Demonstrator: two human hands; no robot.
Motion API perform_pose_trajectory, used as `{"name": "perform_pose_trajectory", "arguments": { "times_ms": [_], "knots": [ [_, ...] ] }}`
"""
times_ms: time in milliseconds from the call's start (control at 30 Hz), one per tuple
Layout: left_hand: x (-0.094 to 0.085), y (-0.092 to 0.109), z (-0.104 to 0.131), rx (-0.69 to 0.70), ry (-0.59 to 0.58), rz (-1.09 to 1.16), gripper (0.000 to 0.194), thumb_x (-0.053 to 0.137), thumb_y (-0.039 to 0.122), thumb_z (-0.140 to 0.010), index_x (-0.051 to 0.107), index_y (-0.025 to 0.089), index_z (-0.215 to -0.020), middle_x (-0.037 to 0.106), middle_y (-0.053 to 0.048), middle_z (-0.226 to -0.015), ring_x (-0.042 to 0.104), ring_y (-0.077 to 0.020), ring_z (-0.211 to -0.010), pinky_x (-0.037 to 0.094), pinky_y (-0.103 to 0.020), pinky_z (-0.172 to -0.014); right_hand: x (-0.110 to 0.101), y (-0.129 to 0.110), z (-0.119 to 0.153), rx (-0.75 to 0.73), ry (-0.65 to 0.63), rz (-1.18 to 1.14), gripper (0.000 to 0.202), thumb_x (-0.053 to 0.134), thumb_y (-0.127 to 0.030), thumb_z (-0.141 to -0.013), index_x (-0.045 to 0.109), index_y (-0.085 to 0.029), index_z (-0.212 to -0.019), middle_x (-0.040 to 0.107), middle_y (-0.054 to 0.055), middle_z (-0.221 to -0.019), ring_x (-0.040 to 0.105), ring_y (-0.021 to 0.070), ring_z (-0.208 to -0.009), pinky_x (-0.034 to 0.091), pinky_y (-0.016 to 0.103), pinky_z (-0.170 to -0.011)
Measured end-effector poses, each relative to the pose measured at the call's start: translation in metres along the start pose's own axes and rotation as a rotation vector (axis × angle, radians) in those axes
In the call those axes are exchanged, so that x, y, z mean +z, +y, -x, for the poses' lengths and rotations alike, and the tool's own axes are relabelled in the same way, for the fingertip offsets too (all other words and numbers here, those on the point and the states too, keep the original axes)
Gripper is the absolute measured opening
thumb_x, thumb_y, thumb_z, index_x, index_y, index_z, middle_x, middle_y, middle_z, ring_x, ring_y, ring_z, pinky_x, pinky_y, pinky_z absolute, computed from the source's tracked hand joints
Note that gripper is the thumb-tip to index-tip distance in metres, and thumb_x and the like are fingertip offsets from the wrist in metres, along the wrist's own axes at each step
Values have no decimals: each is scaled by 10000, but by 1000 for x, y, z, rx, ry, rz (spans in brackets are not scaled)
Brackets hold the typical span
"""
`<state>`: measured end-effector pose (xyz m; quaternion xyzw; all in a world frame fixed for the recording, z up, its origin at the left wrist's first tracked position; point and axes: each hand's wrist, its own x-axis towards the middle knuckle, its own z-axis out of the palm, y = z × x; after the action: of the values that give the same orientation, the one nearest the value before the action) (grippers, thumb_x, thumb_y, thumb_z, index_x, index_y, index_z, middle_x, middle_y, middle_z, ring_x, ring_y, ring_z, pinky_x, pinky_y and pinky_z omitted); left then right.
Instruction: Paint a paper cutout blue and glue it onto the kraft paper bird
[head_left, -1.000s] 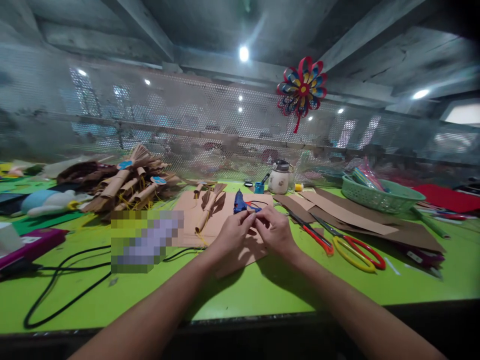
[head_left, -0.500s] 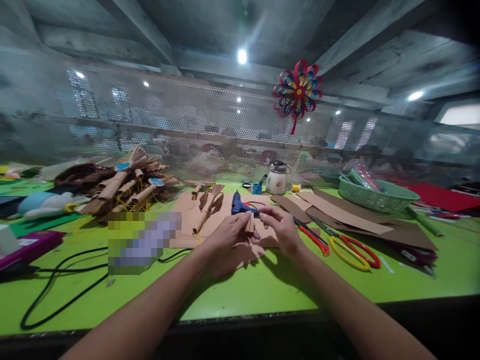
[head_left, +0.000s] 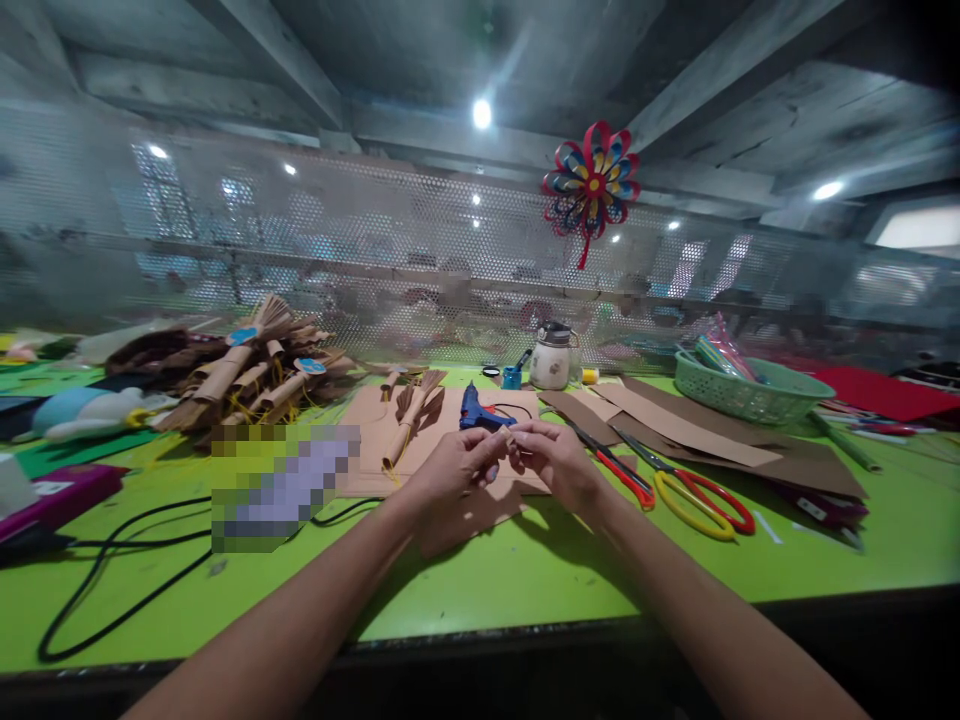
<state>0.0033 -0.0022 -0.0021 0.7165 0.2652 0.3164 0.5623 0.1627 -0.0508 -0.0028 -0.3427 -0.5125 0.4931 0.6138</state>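
My left hand (head_left: pixel 455 467) and my right hand (head_left: pixel 559 462) meet over the green table, fingertips pinched together. Between them is a small piece of brown paper (head_left: pixel 509 437), mostly hidden by the fingers. Just beyond the hands a blue glue gun (head_left: pixel 474 408) rests on a sheet of brown cardboard (head_left: pixel 442 410). A rolled brown paper piece with a fanned end (head_left: pixel 409 420) lies left of the glue gun. Beneath the hands, part of another brown sheet (head_left: pixel 465 525) shows in shadow.
Scissors with red handles (head_left: pixel 637 487) and scissors with yellow and red handles (head_left: pixel 701 505) lie to the right, near brown card strips (head_left: pixel 690 425) and a green basket (head_left: pixel 720 385). Bundled paper pieces (head_left: pixel 251 375) and a black cable (head_left: pixel 112 560) are at left. A jar (head_left: pixel 551 360) stands behind.
My right hand has closed in on the left, its fingertips now against the paper piece. The paper, which stood up more visibly between the hands, is now mostly covered by fingers.
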Motion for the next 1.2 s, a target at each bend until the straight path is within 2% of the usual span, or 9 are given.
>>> {"name": "perform_pose_trajectory", "arguments": {
  "times_ms": [100,233,400,533,633,767,933,1033,1200],
  "knots": [
    [2,2,1,17,38,-16,489,600,631,-778,564,150,-699,454,54,-503,327,-68,-433,228,-214,-438,2,-1,0,-9,10,53,301,752,-411,-720,708,-114,-708,585,24,-606,500,111,-548,393,268,-540],
    [4,3,2,58,50,-64,472,600,610,-788,581,151,-681,445,50,-505,331,-77,-449,241,-225,-457,2,3,-1,-35,70,166,319,772,-426,-695,713,-113,-690,582,18,-557,488,106,-498,378,262,-495],
    [2,2,3,79,51,-139,422,581,554,-827,625,148,-718,454,35,-534,348,-92,-478,253,-234,-469,-3,7,-4,-21,68,184,328,785,-438,-668,726,-116,-685,599,18,-556,494,102,-487,397,258,-482],
    [-2,-1,2,23,-45,-16,422,547,545,-853,615,144,-743,521,5,-598,381,-92,-498,256,-228,-468,-7,8,-7,-19,92,192,351,777,-463,-673,729,-116,-678,616,26,-568,505,101,-499,411,257,-494],
    [-3,-4,1,-46,-62,96,443,548,556,-848,635,126,-784,614,-52,-658,442,-101,-508,276,-230,-475,-10,7,-8,6,98,179,361,783,-474,-660,733,-117,-679,621,28,-563,517,106,-507,413,255,-497],
    [-2,-5,0,-73,-94,85,504,595,608,-796,677,114,-746,653,-67,-659,498,-111,-528,320,-227,-502,-14,8,-10,38,97,207,369,790,-478,-648,734,-116,-682,626,29,-571,521,104,-511,431,262,-525],
    [-3,-5,-2,-118,-54,71,498,693,611,-701,689,114,-674,648,-45,-594,521,-108,-511,352,-221,-499,-14,9,-9,7,43,229,375,768,-492,-672,738,-121,-716,602,15,-586,506,102,-526,436,276,-560],
    [-3,-7,-3,-153,-33,100,472,711,587,-703,704,116,-713,688,-67,-654,556,-126,-536,401,-238,-518,-13,7,-8,11,14,254,393,740,-511,-700,732,-119,-712,591,18,-593,499,106,-540,422,276,-560],
    [-2,-12,-4,-184,-56,204,464,722,556,-716,721,101,-806,719,-117,-777,619,-159,-626,472,-283,-611,-13,6,-8,18,37,269,395,731,-505,-717,722,-110,-703,578,13,-591,489,104,-550,416,270,-560]
  ]
}}
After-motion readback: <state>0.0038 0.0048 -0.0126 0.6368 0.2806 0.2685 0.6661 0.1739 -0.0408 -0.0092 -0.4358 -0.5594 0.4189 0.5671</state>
